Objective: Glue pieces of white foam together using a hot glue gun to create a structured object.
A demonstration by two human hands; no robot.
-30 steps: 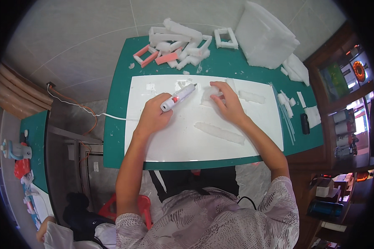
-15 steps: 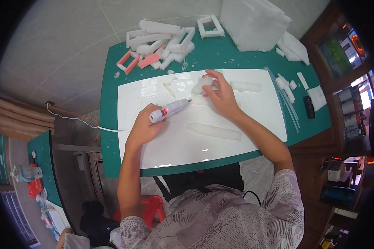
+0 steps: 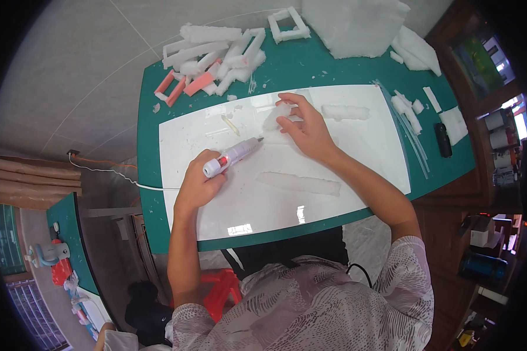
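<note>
Head view: compared with half a second earlier, the left hand (image 3: pixel 198 184) has kept its wrap around the white pen-shaped corded tool with a red collar (image 3: pixel 231 157), and its metal tip now points at the small rough white foam piece (image 3: pixel 275 117) rather than lying short of it; judged from this, the working contact is about to be made or has just begun. The right hand (image 3: pixel 307 130) has stayed on that foam piece, fingers spread and pressing it flat against the glossy white rectangular board (image 3: pixel 345 175); they rest on it rather than close around it. The board lies on a dark green cutting mat (image 3: pixel 149 146) covering the table. Two more pieces lie on the board: a long flat strip of crumbly white foam (image 3: pixel 298 183) near the front edge, well apart from the hands, and a shorter fuzzy white foam block (image 3: pixel 345 112) just right of the fingers. A heap of white and pink foam offcuts (image 3: pixel 211 55), bars and open frames, sits at the mat's far left. A thin white cable (image 3: pixel 108 171) trails off to the left.
</note>
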